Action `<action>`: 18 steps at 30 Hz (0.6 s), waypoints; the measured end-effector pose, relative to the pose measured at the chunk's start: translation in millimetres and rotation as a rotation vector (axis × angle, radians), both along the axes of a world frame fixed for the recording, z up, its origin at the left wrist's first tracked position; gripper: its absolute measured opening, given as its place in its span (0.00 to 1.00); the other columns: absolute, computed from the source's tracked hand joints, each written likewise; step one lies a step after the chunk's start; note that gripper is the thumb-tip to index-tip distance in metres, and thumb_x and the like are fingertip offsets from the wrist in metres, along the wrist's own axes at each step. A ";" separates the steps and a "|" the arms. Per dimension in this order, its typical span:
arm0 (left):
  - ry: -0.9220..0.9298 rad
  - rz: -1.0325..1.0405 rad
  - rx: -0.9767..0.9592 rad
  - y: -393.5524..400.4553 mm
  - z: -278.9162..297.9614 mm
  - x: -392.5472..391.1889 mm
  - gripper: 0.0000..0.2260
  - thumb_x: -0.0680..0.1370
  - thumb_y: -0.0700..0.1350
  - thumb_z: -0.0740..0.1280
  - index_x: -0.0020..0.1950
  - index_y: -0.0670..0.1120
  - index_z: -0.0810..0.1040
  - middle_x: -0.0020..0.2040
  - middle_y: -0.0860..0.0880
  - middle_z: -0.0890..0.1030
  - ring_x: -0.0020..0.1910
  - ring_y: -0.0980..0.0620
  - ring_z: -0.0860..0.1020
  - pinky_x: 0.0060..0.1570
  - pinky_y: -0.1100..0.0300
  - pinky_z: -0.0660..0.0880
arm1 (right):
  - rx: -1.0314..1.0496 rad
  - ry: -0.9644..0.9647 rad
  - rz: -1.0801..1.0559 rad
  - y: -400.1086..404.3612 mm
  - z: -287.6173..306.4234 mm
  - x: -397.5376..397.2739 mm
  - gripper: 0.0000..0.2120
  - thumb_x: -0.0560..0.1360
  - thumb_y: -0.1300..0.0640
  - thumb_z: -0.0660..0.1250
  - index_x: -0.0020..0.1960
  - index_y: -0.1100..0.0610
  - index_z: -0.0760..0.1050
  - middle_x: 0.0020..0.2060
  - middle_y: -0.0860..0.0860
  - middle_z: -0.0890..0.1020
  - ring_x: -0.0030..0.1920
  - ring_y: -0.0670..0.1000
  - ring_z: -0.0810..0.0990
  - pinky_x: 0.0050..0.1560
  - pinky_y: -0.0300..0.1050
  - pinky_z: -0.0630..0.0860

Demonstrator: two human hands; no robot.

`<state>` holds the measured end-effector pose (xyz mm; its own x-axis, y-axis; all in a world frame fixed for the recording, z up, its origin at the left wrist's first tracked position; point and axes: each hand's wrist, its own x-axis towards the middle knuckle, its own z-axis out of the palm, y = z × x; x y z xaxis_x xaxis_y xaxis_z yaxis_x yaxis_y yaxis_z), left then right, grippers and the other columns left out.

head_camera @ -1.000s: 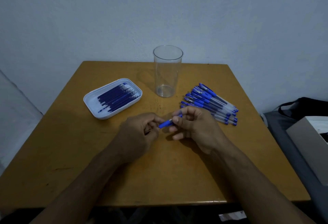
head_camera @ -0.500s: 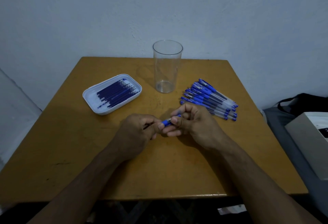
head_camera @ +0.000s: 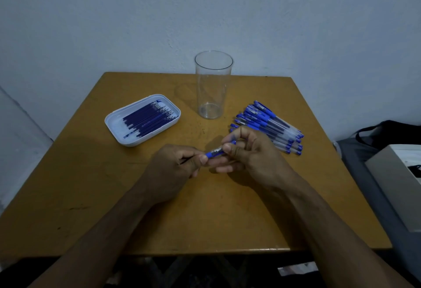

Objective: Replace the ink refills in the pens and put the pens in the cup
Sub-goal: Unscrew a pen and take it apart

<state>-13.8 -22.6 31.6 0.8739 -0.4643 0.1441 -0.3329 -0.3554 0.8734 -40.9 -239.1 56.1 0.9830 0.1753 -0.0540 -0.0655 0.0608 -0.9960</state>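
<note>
Both hands meet over the middle of the wooden table [head_camera: 227, 219] on one blue pen [head_camera: 215, 152]. My right hand [head_camera: 248, 153] grips the pen's barrel, fingers curled round it. My left hand [head_camera: 175, 169] pinches the pen's blue grip end, and a thin dark refill tip sticks out to its left. A clear plastic cup [head_camera: 213, 85] stands upright and empty at the back centre. A pile of blue pens [head_camera: 268, 126] lies to the right of the cup, just behind my right hand. A white tray [head_camera: 114, 126] with several dark blue refills sits at the left.
A pale wall rises right behind the table. To the right, off the table, lie a grey box [head_camera: 396, 185] and a dark bag [head_camera: 391, 132] on a grey surface. A pale surface stands off the table's left edge.
The view has tilted up slightly, so the table and hands sit lower in frame. Both hands keep working the same pen; a little more of its barrel shows between them.
</note>
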 end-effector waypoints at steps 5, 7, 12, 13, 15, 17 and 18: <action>-0.039 0.277 -0.058 6.0 0.0 0.7 0.08 0.82 0.48 0.66 0.44 0.54 0.82 0.34 0.52 0.83 0.27 0.62 0.74 0.31 0.70 0.70 | -0.368 -0.174 -0.331 -5.0 -2.1 3.5 0.04 0.76 0.58 0.74 0.51 0.55 0.83 0.34 0.53 0.78 0.31 0.48 0.76 0.31 0.45 0.75; -0.072 0.325 -0.068 8.7 -1.8 1.1 0.08 0.83 0.48 0.66 0.47 0.57 0.81 0.36 0.53 0.83 0.28 0.63 0.75 0.32 0.68 0.71 | -0.547 -0.180 -0.295 -3.4 -5.8 2.3 0.06 0.76 0.56 0.74 0.52 0.49 0.84 0.35 0.42 0.79 0.32 0.41 0.75 0.33 0.36 0.72; -0.146 0.303 -0.062 6.2 -7.4 -0.9 0.07 0.82 0.43 0.68 0.52 0.56 0.82 0.36 0.51 0.83 0.30 0.61 0.75 0.32 0.71 0.70 | -0.873 -0.305 -0.201 11.4 -10.4 -4.1 0.05 0.77 0.58 0.72 0.51 0.50 0.83 0.44 0.38 0.81 0.47 0.35 0.77 0.44 0.26 0.71; -0.151 0.286 -0.057 6.4 -9.4 -0.8 0.07 0.81 0.43 0.69 0.54 0.54 0.83 0.37 0.51 0.83 0.31 0.60 0.76 0.33 0.70 0.71 | -0.941 -0.343 -0.182 12.7 -11.7 -3.6 0.05 0.78 0.58 0.72 0.52 0.50 0.84 0.45 0.39 0.82 0.47 0.37 0.77 0.45 0.28 0.72; -0.172 0.258 -0.028 7.8 -12.9 -0.5 0.08 0.80 0.44 0.71 0.58 0.52 0.84 0.38 0.52 0.83 0.33 0.57 0.76 0.35 0.67 0.72 | -1.059 -0.379 -0.166 14.3 -15.1 -2.9 0.06 0.78 0.56 0.71 0.54 0.50 0.83 0.49 0.44 0.81 0.47 0.42 0.77 0.47 0.35 0.75; -0.208 0.238 0.005 8.4 -13.8 -1.6 0.10 0.78 0.44 0.72 0.59 0.52 0.84 0.40 0.53 0.82 0.36 0.55 0.77 0.36 0.67 0.73 | -1.098 -0.373 -0.199 17.7 -17.2 -3.2 0.07 0.79 0.54 0.70 0.55 0.50 0.83 0.49 0.46 0.78 0.47 0.44 0.75 0.47 0.41 0.76; -0.226 0.230 0.017 8.4 -13.7 -2.3 0.11 0.78 0.44 0.73 0.60 0.52 0.84 0.40 0.53 0.81 0.37 0.54 0.77 0.36 0.68 0.73 | -1.102 -0.368 -0.217 19.4 -18.1 -2.9 0.07 0.79 0.54 0.70 0.55 0.50 0.83 0.48 0.46 0.76 0.46 0.44 0.74 0.46 0.42 0.76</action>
<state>-16.1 -14.2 17.9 0.9028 -0.2625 0.3405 -0.4272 -0.4576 0.7798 -43.8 -219.8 38.0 0.9745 0.0392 0.2212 0.1427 -0.8684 -0.4749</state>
